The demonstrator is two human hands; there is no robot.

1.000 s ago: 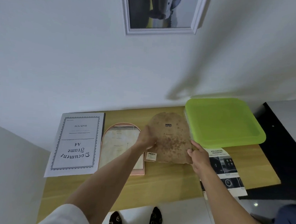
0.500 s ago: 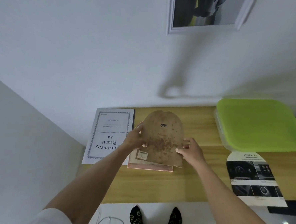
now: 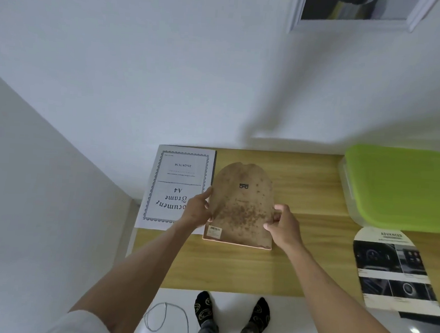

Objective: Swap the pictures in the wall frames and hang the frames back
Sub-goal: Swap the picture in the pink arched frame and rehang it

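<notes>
- Since half a second ago, the brown arched backing board (image 3: 242,206) has been lowered onto the pink arched frame (image 3: 235,242), whose edge shows just below it.
- The board's left edge is gripped by the left hand (image 3: 197,211), thumb stretched up along it.
- Its right edge is pinched by the curled fingers (image 3: 270,224) of the right hand (image 3: 284,227).
- An "A4" document sheet (image 3: 176,187) lies under the left hand; an arched car print (image 3: 393,269) lies well right of the right hand, on the wooden table (image 3: 310,187).
</notes>
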